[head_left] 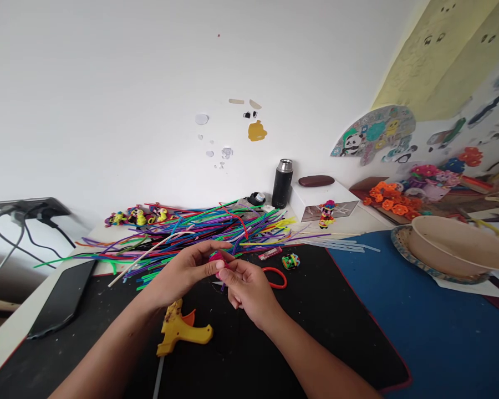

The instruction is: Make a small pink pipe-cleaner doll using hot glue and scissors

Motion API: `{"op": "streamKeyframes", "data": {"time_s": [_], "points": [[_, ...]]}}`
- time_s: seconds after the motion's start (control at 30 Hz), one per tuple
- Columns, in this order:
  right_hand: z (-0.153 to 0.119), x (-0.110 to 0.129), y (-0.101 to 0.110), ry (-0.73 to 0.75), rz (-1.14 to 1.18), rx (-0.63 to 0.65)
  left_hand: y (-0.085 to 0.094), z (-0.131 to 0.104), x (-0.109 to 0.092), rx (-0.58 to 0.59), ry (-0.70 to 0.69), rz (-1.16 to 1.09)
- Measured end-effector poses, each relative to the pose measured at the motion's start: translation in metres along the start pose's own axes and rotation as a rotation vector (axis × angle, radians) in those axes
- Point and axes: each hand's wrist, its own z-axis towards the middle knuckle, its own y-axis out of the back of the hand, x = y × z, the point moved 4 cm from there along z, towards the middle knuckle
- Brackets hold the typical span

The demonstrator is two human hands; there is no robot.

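Observation:
Between both hands, above the black mat [241,343], is a small pink piece [217,256] with some green on it, mostly covered by fingers. My left hand [187,271] pinches it between thumb and fingers. From the right, my right hand [249,288] closes its thumb and forefinger on the same piece, its other fingers curled. Below my left hand lies a yellow glue gun [183,330] with an orange trigger. Right of my right hand are red-handled scissors [278,278], partly hidden, and a small green and black figure [291,261].
Many colourful pipe cleaners [199,224] are piled behind the hands. A black thermos [283,184] and a white box [307,202] stand by the wall. A beige bowl [461,244] is at right, a dark tablet-like slab [62,296] at left.

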Motion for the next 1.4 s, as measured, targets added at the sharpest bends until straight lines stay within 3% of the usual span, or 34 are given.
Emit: {"op": "streamKeyframes", "data": {"time_s": [0.37, 0.63, 1.4], "points": [[-0.001, 0.007, 0.001, -0.035, 0.061, -0.023, 0.009, 0.005, 0.003, -0.019, -0.006, 0.007], [-0.003, 0.011, 0.000, -0.049, 0.149, 0.003, 0.012, 0.005, -0.003, -0.118, -0.019, 0.058], [-0.003, 0.006, -0.002, -0.071, 0.119, 0.025, 0.000, 0.002, -0.003, -0.165, -0.057, -0.111]]}}
